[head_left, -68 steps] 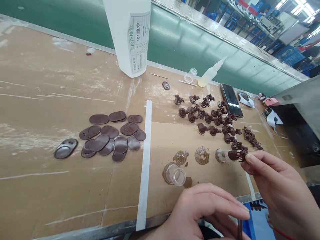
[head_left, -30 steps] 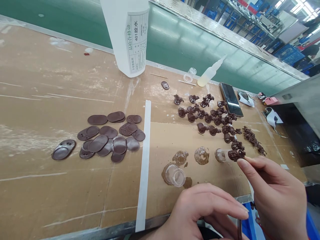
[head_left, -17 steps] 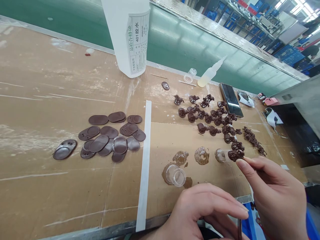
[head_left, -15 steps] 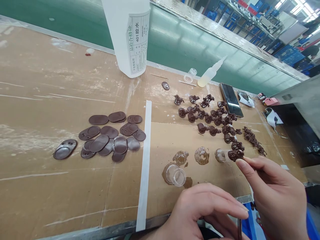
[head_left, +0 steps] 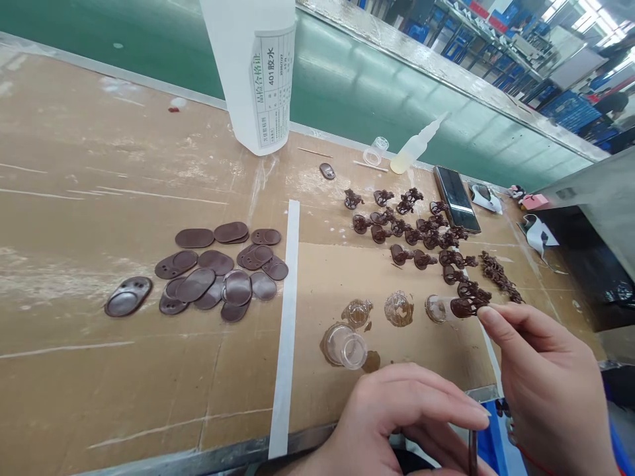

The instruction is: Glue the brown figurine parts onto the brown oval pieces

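My right hand (head_left: 546, 377) is at the right, thumb and forefinger pinched at the outer end of a small dark brown figure on a base (head_left: 464, 306). The base sits low over the cardboard, beside a small clear round cup (head_left: 436, 309). At the bottom centre, my left hand (head_left: 411, 416) is curled, with a thin dark brown piece (head_left: 473, 446) seen edge-on under its forefinger; its full shape is hidden. Several similar brown figures on bases (head_left: 421, 259) stand in rows beyond the right hand. A heap of loose brown figures (head_left: 499, 274) lies near them.
Several flat brown oval bases (head_left: 196, 284) lie left of a white tape strip (head_left: 284, 330). Clear cups (head_left: 340, 344) stand in wet patches. Behind are a large white bottle (head_left: 258, 86), a small dropper bottle (head_left: 414, 149) and a phone (head_left: 457, 198). The table's front edge runs below.
My right hand has shifted slightly right and up, its fingertips now at the figure's outer end. The base lies flatter, with the figure leaning right. My left hand has hardly moved.
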Motion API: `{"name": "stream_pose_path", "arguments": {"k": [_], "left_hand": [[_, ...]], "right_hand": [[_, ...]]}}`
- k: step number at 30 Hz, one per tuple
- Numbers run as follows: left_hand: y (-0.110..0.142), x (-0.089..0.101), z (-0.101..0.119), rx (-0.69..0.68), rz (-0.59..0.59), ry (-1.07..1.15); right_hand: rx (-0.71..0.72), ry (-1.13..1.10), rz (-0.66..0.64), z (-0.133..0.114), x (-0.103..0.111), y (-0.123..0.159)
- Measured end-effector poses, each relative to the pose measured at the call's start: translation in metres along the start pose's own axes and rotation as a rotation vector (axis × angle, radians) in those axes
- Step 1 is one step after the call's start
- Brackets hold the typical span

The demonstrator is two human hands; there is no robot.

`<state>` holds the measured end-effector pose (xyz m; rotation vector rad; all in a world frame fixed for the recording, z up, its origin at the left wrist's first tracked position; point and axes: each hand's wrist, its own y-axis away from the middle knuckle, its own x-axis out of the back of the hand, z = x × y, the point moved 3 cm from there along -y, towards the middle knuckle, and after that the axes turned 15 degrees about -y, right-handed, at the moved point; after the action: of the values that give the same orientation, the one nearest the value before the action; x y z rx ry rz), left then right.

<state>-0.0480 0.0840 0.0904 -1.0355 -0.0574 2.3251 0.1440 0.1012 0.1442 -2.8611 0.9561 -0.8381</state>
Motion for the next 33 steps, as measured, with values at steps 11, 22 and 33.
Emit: {"name": "stream_pose_path", "arguments": {"k": [11,22,33], "left_hand": [[0.001,-0.001,0.003,0.071,-0.006,-0.034],[0.003,0.0,0.003,0.087,-0.018,-0.049],[0.002,0.0,-0.002,-0.073,0.062,-0.004]], "right_hand": [[0.034,0.078,-0.046,-0.011,-0.004,0.003],[0.021,0.118,-0.064,-0.015,-0.007,0.003],[-0.298,-0.531,-0.163,-0.012,-0.001,0.008]]}}
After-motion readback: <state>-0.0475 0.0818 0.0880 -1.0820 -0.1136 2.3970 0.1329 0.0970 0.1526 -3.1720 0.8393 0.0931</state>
